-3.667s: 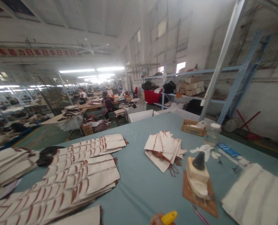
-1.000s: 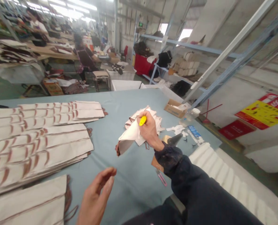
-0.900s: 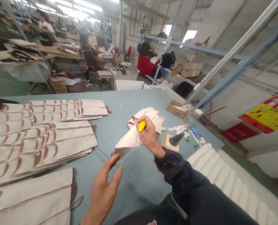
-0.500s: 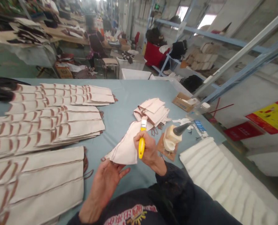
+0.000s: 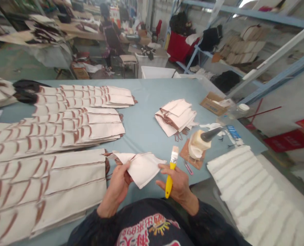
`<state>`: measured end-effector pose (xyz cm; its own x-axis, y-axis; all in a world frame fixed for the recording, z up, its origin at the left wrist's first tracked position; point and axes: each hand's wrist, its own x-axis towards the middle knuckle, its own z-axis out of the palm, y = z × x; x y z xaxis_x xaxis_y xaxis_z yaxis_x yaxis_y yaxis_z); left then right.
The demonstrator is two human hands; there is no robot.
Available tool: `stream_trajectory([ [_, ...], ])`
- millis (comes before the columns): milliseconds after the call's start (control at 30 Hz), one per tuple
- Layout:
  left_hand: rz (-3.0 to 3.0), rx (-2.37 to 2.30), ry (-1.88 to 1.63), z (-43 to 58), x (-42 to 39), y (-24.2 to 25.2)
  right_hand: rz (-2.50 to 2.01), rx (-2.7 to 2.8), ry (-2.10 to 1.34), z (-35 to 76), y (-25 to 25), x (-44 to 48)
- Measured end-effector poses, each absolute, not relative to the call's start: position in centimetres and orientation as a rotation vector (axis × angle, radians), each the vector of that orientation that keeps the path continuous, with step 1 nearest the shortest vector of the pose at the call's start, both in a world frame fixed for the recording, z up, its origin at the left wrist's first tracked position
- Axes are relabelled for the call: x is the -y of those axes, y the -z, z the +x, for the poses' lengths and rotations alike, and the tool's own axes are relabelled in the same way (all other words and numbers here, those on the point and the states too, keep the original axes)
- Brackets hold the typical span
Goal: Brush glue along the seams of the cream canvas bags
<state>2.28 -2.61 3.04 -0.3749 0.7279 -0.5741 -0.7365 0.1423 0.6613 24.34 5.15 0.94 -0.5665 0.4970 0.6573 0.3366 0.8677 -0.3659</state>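
My left hand (image 5: 117, 188) pinches a cream fabric piece (image 5: 145, 167) with brown edging by its left side, thumb on top. The piece is lifted and slightly bent in front of me. My right hand (image 5: 180, 186) holds a paintbrush (image 5: 170, 174) with a yellow handle, its pale bristles pointing away from me. An outstretched finger of that hand reaches the fabric's right corner. Beyond lies a small pile of similar cream pieces (image 5: 177, 116) with brown cords. To its right, a cream container with a dark cone-shaped nozzle (image 5: 200, 141) stands on a brown board (image 5: 184, 153).
Overlapping rows of cream pieces (image 5: 75, 164) cover the table's left side. A pink-handled tool (image 5: 188, 168) lies by the board. At right are white padded strips (image 5: 244, 184), a cardboard box (image 5: 213, 104) and a clear jar (image 5: 234, 112). A person (image 5: 111, 32) is in the background.
The fabric piece has come away from the pile, nearer to me. My left hand has closed on it; my right hand has moved back and right with the brush. The view has shifted.
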Motion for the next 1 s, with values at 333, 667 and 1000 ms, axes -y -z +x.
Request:
stream_trajectory([
  [333, 0.159, -1.235, -1.374, 1.9, 4.1, -4.9, -0.375, 2.154, -0.420, 21.4, -0.5, -7.0],
  [667, 0.808, -2.094, -1.630, 1.6, 8.0, -6.7, -0.443, 2.199, -0.595, 21.3, -4.4, -7.4],
  [1000, 1.015, -1.883, -1.648, 4.3, 7.5, -5.9, -0.638, 2.123, -0.602, 21.8, -7.0, -4.3],
])
